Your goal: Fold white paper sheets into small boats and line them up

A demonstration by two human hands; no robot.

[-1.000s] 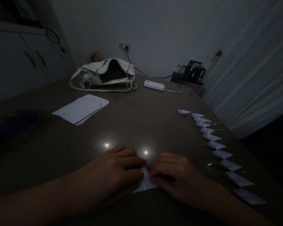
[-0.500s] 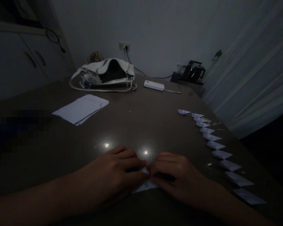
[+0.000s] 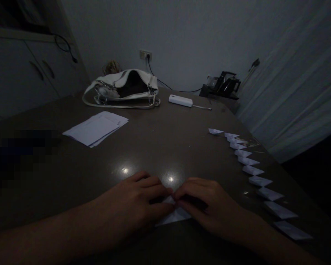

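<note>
A small folded piece of white paper (image 3: pixel 174 216) lies on the dark table close in front of me. My left hand (image 3: pixel 142 200) presses on its left side, thumb and forefinger closed at the fold. From the other side, my right hand (image 3: pixel 206 200) pinches the paper's upper point, its fingertips almost touching the left ones. Both hands partly cover the paper, so its full shape is hidden. To the right, a row of several folded white paper pieces (image 3: pixel 260 181) runs back along the table edge.
A stack of white paper sheets (image 3: pixel 96 128) lies at the left. Farther back are a white handbag (image 3: pixel 138 97) and a white power bank (image 3: pixel 180 101) with a short cable. A black kettle (image 3: pixel 228 86) stands at the back right, near a pale curtain (image 3: pixel 292 77).
My right thumb has lifted slightly and shifted, so more of the paper's lower right part shows. The left hand stays nearly in place.
</note>
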